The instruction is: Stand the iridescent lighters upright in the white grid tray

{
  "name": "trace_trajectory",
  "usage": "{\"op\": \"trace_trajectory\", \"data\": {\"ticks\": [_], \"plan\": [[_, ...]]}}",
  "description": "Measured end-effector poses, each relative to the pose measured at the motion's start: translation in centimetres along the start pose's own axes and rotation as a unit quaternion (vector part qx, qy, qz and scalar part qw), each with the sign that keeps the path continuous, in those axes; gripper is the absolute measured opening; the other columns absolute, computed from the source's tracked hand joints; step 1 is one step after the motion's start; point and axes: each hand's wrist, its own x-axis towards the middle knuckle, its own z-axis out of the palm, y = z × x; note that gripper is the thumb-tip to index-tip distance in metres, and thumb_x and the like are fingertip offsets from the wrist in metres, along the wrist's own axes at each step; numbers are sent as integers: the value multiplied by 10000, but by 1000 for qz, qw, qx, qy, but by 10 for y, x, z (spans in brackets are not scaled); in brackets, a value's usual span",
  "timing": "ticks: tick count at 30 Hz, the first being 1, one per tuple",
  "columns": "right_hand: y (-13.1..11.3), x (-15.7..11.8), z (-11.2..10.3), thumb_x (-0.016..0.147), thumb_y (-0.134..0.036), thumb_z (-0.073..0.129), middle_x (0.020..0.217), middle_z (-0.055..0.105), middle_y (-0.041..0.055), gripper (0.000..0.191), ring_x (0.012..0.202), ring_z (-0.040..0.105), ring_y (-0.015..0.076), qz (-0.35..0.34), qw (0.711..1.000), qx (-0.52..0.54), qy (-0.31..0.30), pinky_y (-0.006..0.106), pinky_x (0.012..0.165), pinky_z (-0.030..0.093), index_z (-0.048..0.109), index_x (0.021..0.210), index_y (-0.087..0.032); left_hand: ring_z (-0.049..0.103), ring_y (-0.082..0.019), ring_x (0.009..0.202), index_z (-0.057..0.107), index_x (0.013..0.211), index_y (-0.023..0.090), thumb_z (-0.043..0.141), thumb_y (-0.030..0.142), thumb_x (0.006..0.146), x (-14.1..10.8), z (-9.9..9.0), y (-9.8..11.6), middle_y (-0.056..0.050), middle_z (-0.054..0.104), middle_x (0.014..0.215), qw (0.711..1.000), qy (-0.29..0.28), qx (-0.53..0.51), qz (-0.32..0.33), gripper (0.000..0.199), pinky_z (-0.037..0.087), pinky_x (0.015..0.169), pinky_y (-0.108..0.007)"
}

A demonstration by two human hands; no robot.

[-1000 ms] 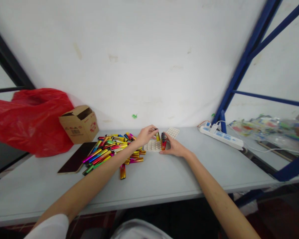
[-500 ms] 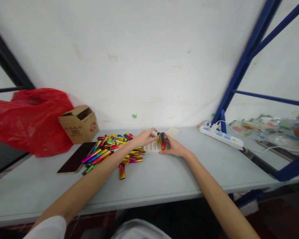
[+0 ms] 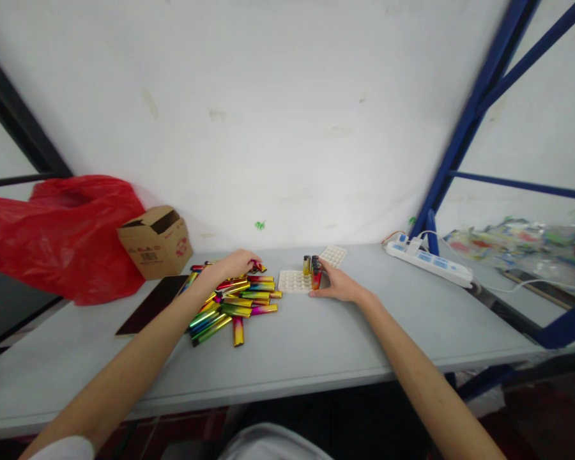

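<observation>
While the right hand holds upright lighters, the left hand meets the lighter pile, its grip unclear

On the surface, lighters lie between the box, at left, and the front tray; farther right is a power strip.

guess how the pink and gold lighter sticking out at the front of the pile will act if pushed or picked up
The lighter is probably stiff, as its edges run straight. Its shiny, metallic-looking surface may feel slightly slippery. Looking flattened rather than round, it would likely slide across the table instead of rolling.
</observation>
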Motion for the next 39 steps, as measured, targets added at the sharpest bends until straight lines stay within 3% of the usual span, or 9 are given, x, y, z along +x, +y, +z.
{"op": "trace_trajectory", "data": {"ticks": [5,8,15,20,24,27,31,34,39], "plan": [[1,1,0,674,-495,881,1470,524,227,1114,1306,565,365,-17,1000,20,3,538,1149,403,300,1552,-133,712,-210,973,787,1103,191,531,147,763,-9,-12,16,-69,777,1126,989,-105,102,30,428,500,936,-266],[2,1,1,675,-489,880,1476,516,233,1105,1308,563,372,-19,1000,19,4,542,1151,402,310,1548,-123,690,-226,1061,752,1203,198,563,112,724,-18,-18,19,-71,751,1200,984,-120,126,49,522,481,984,-274],[3,2,1,683,-501,876,1462,530,234,1107,1310,561,370,-20,1000,3,0,553,1148,399,297,1550,-129,688,-242,1024,783,1007,212,600,281,843,-26,-19,6,-78,771,1075,995,-65,72,39,256,483,960,-314],[4,1,1,676,-489,884,1462,534,230,1102,1298,571,372,-26,999,17,6,544,1141,411,312,1549,-136,682,-262,976,661,1042,192,570,502,905,-39,-13,24,-96,748,1035,991,79,-111,9,352,503,903,-376],[4,1,1,685,-491,877,1474,526,222,1084,1311,563,371,-37,999,18,9,542,1147,408,319,1549,-146,634,-173,681,568,971,187,543,572,924,-49,1,65,-10,648,764,910,51,-412,-7,388,529,709,-319],[2,1,1,696,-485,870,1480,519,224,1069,1311,563,365,-40,999,14,8,544,1150,402,319,1546,-145,477,-98,532,520,788,178,638,522,894,-50,15,89,50,469,631,846,18,-532,-13,379,463,587,-257],[1,1,1,698,-476,869,1479,523,218,1058,1321,554,358,-43,999,8,6,533,1158,395,323,1542,-145,365,-66,484,493,724,174,694,435,886,-48,33,100,81,353,587,779,8,-627,-33,367,422,547,-239],[1,1,0,692,-464,873,1480,522,214,1039,1331,543,360,-39,999,8,6,538,1159,389,346,1527,-144,428,-76,503,522,741,161,686,414,897,-50,41,101,49,456,597,748,13,-662,-45,339,433,560,-239],[-3,0,-2,706,-453,866,1461,544,190,994,1300,568,343,-46,999,11,5,528,1143,408,362,1514,-169,656,-186,702,568,904,161,702,315,861,-56,42,108,-71,684,824,710,1,-701,-68,209,534,704,-337]]}}
